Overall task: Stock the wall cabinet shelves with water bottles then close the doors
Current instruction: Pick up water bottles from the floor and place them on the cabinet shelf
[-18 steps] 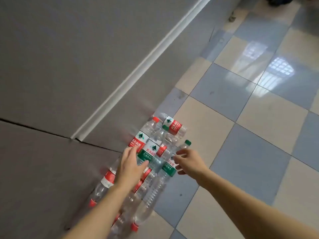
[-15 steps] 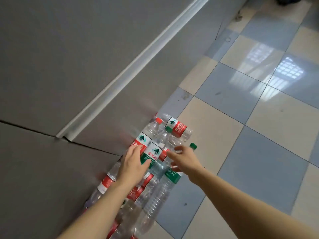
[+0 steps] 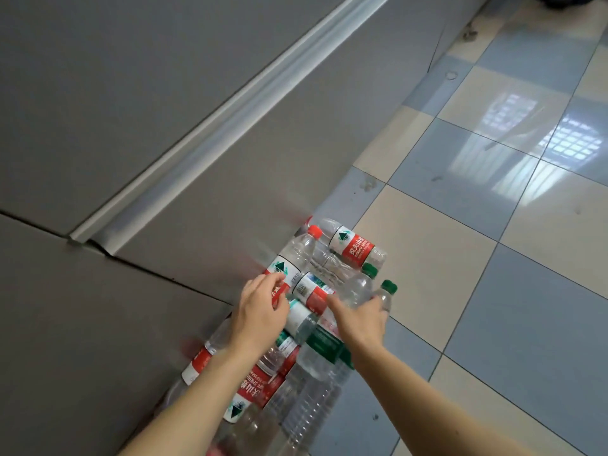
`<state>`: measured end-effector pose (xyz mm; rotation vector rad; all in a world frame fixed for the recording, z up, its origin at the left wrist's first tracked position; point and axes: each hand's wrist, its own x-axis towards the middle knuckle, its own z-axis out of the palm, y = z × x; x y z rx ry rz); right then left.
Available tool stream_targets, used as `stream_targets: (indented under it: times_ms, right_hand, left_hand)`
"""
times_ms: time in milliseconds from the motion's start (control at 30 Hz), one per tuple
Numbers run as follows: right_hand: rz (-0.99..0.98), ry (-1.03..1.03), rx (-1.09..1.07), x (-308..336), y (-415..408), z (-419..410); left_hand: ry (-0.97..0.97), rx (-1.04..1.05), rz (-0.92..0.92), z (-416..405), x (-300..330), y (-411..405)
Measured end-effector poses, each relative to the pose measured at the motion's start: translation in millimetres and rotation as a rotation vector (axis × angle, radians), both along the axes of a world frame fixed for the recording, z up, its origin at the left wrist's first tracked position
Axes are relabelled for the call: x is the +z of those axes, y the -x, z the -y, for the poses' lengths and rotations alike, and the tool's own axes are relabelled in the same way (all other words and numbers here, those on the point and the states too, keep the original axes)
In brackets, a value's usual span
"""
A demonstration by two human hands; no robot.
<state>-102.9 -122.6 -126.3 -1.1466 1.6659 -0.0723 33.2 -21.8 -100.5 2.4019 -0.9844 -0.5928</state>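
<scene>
Pile of clear plastic water bottles [image 3: 297,327] lay on their sides on the checked tile floor [image 3: 460,291], packed against the foot of grey cabinet doors [image 3: 164,110] with a long metal handle rail [image 3: 230,116]. Most carried red labels and red caps; two nearer the tiles had green caps. Left hand [image 3: 260,314] rested on a red-labelled bottle [image 3: 286,268], fingers curled over its label. Right hand [image 3: 360,320] lay over a green-capped bottle [image 3: 385,296], fingers bent round its shoulder; the grip seemed loose, though motion blur left that unclear.
</scene>
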Motion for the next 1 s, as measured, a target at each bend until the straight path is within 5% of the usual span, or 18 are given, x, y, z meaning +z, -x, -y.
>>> stream_targets:
  times_ms: [200, 500, 800, 1000]
  right_hand:
    - [0.022, -0.024, -0.058, -2.5, 12.2, -1.2]
    - [0.46, -0.152, -0.166, -4.2, 52.2, 12.6]
    - [0.457, 0.241, -0.339, 21.8, 86.2, 58.9]
    - [0.392, 0.394, -0.284, 21.4, 113.2, 108.4]
  left_hand:
    - [-0.081, -0.246, 0.266, 20.9, -3.4, -3.6]
    - [-0.367, -0.327, 0.729, 53.6, -33.1, 1.5]
    - [-0.384, -0.3, 0.623, 71.5, -41.2, 11.0]
    - [0.004, -0.209, 0.124, 90.4, -3.6, 17.4]
